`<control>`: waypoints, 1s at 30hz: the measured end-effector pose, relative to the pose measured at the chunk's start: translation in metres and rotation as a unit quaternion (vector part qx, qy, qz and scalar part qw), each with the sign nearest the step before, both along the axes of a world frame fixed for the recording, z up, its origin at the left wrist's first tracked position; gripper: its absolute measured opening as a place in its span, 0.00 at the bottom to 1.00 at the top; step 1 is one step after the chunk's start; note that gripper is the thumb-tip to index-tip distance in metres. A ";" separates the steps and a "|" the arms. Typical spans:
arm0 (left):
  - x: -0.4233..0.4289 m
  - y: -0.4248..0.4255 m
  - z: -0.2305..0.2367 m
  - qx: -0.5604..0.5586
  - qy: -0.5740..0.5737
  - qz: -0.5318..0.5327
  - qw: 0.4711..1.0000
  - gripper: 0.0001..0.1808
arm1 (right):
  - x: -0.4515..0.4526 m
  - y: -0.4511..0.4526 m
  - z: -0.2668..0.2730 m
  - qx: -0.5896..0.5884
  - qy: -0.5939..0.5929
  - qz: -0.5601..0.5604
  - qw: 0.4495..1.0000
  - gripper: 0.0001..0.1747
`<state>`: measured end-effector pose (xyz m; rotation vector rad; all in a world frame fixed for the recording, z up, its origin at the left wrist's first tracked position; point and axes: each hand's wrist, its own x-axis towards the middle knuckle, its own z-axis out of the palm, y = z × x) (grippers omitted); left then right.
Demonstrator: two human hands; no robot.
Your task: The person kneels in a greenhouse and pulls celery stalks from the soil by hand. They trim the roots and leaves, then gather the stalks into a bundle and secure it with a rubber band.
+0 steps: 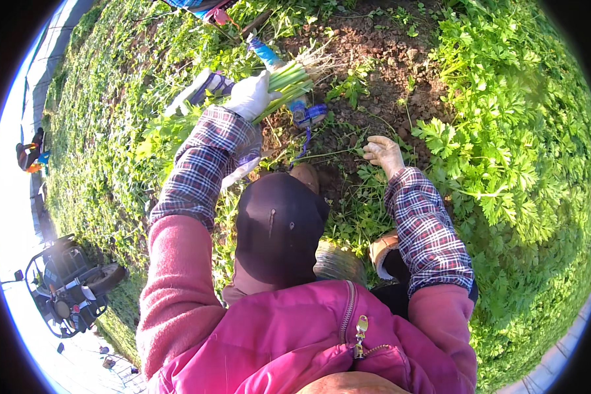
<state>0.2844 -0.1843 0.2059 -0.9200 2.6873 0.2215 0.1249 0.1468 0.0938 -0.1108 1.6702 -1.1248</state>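
Observation:
My left hand (pixel 250 96), in a white glove, is closed around a bunch of green leafy stalks (pixel 290 83), which look like celery. Their pale roots point right, and the leaves trail to the lower left. My right hand (pixel 384 153) is over the soil at the edge of the low greens, its fingers curled; I cannot tell whether it pinches anything thin. Between the hands lies a roll of blue-purple tape or ribbon (pixel 309 114), with a purple strand hanging towards my shoe. A blue-wrapped bar (pixel 265 53) is partly behind the bunch.
Tall celery plants (pixel 497 147) stand at the right, beside bare brown soil (pixel 389 59). White and purple plastic wrapping (pixel 197 91) lies left of the bunch. Near my foot is a roll of clear film (pixel 340 263). A three-wheeled vehicle (pixel 66 290) and a person (pixel 29 151) are at the far left.

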 end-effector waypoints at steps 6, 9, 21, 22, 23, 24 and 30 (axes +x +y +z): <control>-0.020 0.007 0.011 0.013 -0.090 -0.011 0.996 0.51 | 0.017 -0.025 -0.029 0.033 -0.048 0.030 0.998 0.21; -0.021 0.008 0.004 -0.080 -0.139 -0.050 0.986 0.61 | 0.015 -0.021 -0.037 0.039 -0.035 0.014 0.999 0.19; 0.006 -0.027 -0.065 0.022 0.057 -0.004 0.998 0.45 | -0.188 0.061 -0.045 -0.127 0.136 -0.197 0.963 0.25; 0.008 -0.028 -0.069 0.007 0.095 0.001 0.995 0.44 | -0.214 0.077 -0.030 -0.142 0.123 -0.329 0.925 0.25; 0.011 -0.027 -0.073 0.004 0.096 -0.009 0.995 0.43 | -0.238 0.085 -0.023 -0.177 0.104 -0.348 0.915 0.25; 0.011 -0.025 -0.078 0.025 0.080 0.016 0.996 0.44 | -0.250 0.093 -0.020 -0.178 0.076 -0.346 0.918 0.27; 0.014 -0.015 -0.093 -0.023 0.138 0.028 0.990 0.47 | -0.219 0.065 -0.097 0.262 0.537 0.381 0.705 0.24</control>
